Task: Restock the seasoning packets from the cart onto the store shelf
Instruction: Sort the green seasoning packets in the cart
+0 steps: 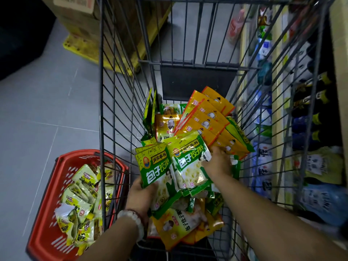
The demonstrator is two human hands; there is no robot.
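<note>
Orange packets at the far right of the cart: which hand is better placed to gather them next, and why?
Right. The right hand already lies against the orange packets on the shelf side; the left hand holds green packets.

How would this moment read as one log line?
stage: gathering | left hand: holds green packets | right hand: in cart pile | shelf: none placed yet

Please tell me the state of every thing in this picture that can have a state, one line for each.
left hand: grips a stack of green packets by the lower edge
right hand: holds more green packets, fanned out
orange packets: lying fanned in the cart
cart: partly filled
red basket: on the floor, holding pale packets
store shelf: stocked
</note>
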